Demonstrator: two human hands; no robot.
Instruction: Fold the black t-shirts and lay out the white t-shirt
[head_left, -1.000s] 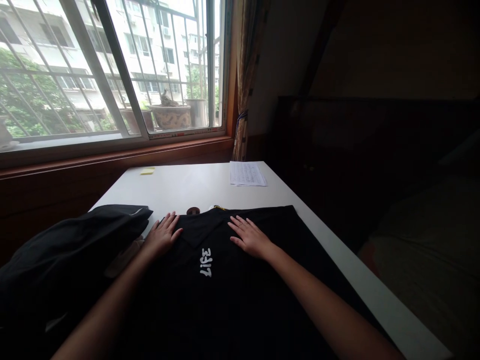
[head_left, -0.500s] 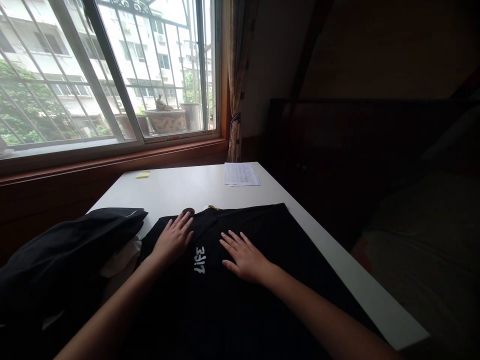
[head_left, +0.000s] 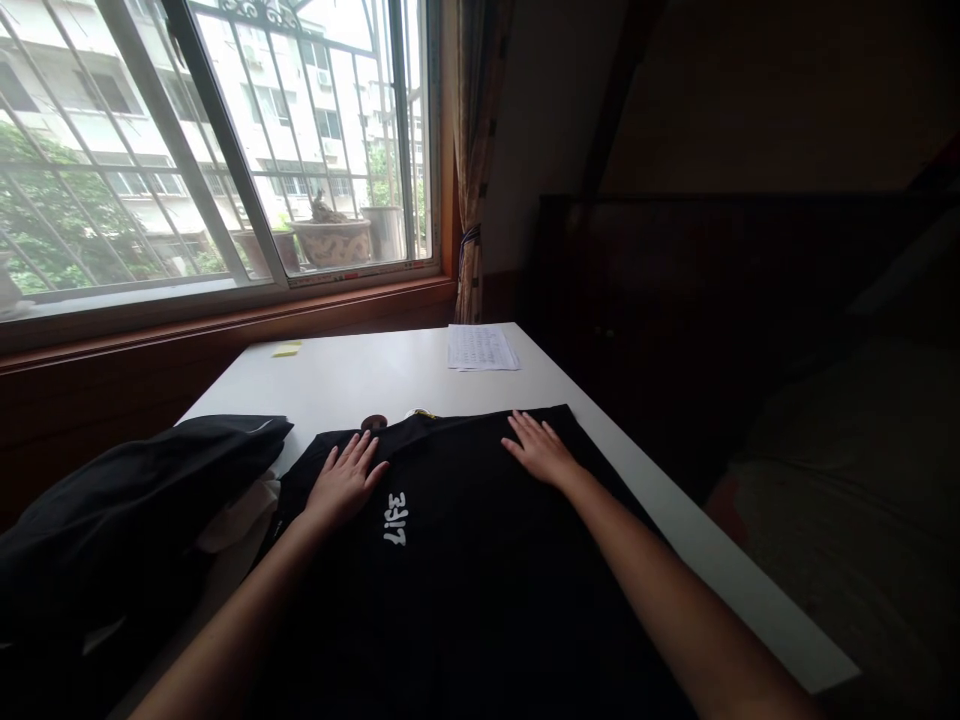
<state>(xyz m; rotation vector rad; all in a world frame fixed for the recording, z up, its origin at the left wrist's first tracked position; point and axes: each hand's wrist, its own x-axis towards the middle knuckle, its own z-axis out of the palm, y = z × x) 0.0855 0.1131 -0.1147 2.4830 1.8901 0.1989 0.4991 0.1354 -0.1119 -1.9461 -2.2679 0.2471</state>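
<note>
A black garment (head_left: 465, 520) with white lettering (head_left: 394, 519) lies spread over the white table (head_left: 360, 370). Flat on its upper left part, just left of the lettering, rests my left hand (head_left: 346, 480) with fingers apart. My right hand (head_left: 540, 449) lies with spread fingers near the garment's upper right corner. Neither hand grips anything. A dark round object (head_left: 374, 423) sits at the garment's far edge, beyond my left fingertips. Beside it is a small white and yellow item (head_left: 422, 413), partly hidden by the cloth.
More dark clothing (head_left: 150, 490) is heaped at the left, with pale cloth (head_left: 240, 515) beside it. Papers (head_left: 482, 347) and yellow notes (head_left: 286, 349) lie toward the table's far edge. A barred window and a tied curtain (head_left: 470, 270) stand behind.
My right hand has slid right and away from me across the garment, toward its far right corner. My left hand has barely shifted.
</note>
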